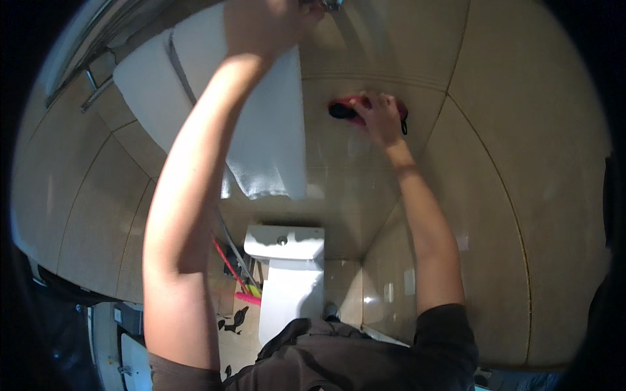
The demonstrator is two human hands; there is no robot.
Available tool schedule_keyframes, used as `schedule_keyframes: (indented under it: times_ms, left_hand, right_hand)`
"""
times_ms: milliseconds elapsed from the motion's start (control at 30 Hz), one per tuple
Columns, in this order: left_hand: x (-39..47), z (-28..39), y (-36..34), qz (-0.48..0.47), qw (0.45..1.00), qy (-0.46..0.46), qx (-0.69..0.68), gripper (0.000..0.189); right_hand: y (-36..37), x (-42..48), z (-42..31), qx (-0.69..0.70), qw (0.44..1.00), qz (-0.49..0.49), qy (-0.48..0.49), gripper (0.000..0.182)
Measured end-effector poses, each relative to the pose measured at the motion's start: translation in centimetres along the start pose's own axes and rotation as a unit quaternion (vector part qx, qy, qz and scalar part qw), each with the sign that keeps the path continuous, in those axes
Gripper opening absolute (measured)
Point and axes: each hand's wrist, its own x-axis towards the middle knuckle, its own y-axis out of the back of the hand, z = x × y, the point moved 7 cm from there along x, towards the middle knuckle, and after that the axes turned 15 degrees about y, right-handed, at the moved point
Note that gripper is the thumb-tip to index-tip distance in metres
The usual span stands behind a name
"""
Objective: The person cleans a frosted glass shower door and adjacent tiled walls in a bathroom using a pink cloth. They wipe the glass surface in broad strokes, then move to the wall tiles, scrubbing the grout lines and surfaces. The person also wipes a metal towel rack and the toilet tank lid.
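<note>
My right hand (pixel 383 117) is closed over a red handheld scrubber (pixel 361 102) with black ends and a small black loop, which lies against the beige tiled wall (pixel 352 161). Raised to the top edge, my left hand (pixel 274 24) is blurred and partly cut off. Its fingers are by a small chrome fitting (pixel 333 4), and whether they grip it cannot be told. Behind my left forearm hangs white towel cloth (pixel 266 122), its lower edge well above the toilet.
Below me stands a white toilet (pixel 293 283) with its cistern (pixel 283 243) against the wall. Long-handled cleaning tools, one with a pink head (pixel 248 297), lean left of it. A metal bar (pixel 97 93) is on the left wall; a washbasin (pixel 136 361) sits lower left.
</note>
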Motion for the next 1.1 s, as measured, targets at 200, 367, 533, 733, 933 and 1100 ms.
schedule_keyframes:
  times_ms: [200, 367, 533, 733, 933, 1100]
  left_hand:
    - [-0.5, -0.9, -0.6, 0.040, 0.998, 0.030, 0.039, 0.031]
    - [-0.7, -0.6, -0.1, 0.112, 0.993, -0.007, 0.041, 0.031]
    - [-1.0, -0.6, 0.2, 0.116, 0.992, -0.005, 0.041, 0.030]
    - [-0.9, -0.4, -0.4, 0.027, 0.998, 0.035, 0.036, 0.030]
    - [-0.3, -0.3, -0.8, 0.019, 1.000, 0.014, 0.013, 0.030]
    - [-0.6, -0.9, -0.4, 0.044, 0.998, 0.016, 0.031, 0.026]
  right_hand:
    - [8.4, 9.7, 7.3, -0.048, 0.973, 0.197, -0.112, 0.046]
    - [6.5, 9.3, 5.3, -0.093, 0.972, 0.197, -0.092, 0.030]
    - [4.5, 6.8, 1.9, -0.042, 0.984, 0.174, -0.028, 0.027]
    - [-4.4, 1.2, -1.7, 0.074, 0.997, 0.026, -0.007, 0.024]
    - [-3.9, -1.3, -4.1, 0.129, 0.991, -0.031, 0.022, 0.018]
    - [7.8, 6.9, 3.4, 0.001, 0.997, 0.075, -0.015, 0.017]
